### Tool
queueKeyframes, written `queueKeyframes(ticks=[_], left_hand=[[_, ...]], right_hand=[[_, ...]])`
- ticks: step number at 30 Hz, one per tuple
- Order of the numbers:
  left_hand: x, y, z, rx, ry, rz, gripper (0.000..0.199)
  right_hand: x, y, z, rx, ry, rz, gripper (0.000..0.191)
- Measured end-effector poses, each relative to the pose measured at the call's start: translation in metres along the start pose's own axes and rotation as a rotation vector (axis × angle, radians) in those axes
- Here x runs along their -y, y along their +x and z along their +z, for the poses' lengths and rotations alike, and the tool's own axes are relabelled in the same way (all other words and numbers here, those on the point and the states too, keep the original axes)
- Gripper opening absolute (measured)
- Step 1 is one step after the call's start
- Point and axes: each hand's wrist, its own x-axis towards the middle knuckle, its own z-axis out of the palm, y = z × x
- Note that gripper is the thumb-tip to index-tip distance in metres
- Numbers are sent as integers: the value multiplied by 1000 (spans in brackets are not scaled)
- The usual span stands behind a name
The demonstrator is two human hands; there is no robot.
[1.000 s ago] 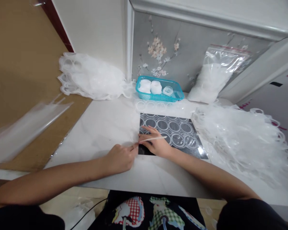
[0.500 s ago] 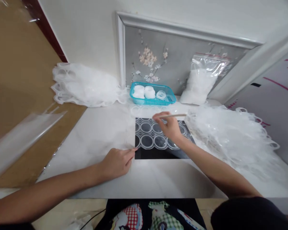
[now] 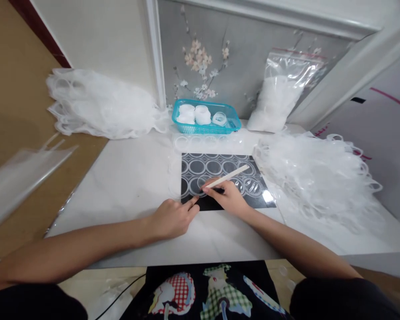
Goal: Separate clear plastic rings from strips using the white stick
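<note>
A flat, pale cream stick (image 3: 228, 176) is pinched in the fingers of my right hand (image 3: 229, 195), slanting up to the right. Under that hand lies a black mat (image 3: 208, 204) covered by a clear plastic sheet with rows of round ring outlines (image 3: 197, 167). Close to the right fingertips a faint clear ring shows at an angle; whether it is loose I cannot tell. My left hand (image 3: 175, 218) rests at the mat's lower left edge, index finger stretched onto the sheet and the other fingers curled, holding nothing.
Behind the mat stands a turquoise basket (image 3: 205, 129) with white ring stacks. A zip bag (image 3: 275, 98) of white material leans on the wall at right. Piles of clear ring-cut plastic lie left (image 3: 103, 106) and right (image 3: 316, 173). A clear strip (image 3: 203, 143) lies before the basket.
My right hand has come down and left from the mat's upper part to beside my left index finger, with the stick still held. The left finger has slid slightly inward. The view has tilted.
</note>
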Motion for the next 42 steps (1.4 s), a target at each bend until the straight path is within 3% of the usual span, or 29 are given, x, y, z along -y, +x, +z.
queueKeyframes(ticks=[13, 26, 37, 42], left_hand=[[0, 1, 3, -74, 44, 41, 30], [0, 4, -4, 81, -79, -53, 32], [0, 2, 1, 74, -66, -49, 31], [1, 2, 4, 52, -78, -34, 31]], right_hand=[[-4, -3, 5, -11, -27, -20, 12], [-5, -12, 7, -15, -48, -16, 12], [-7, -10, 8, -21, -29, 19, 12], [-6, -10, 8, 0, -91, -62, 14]])
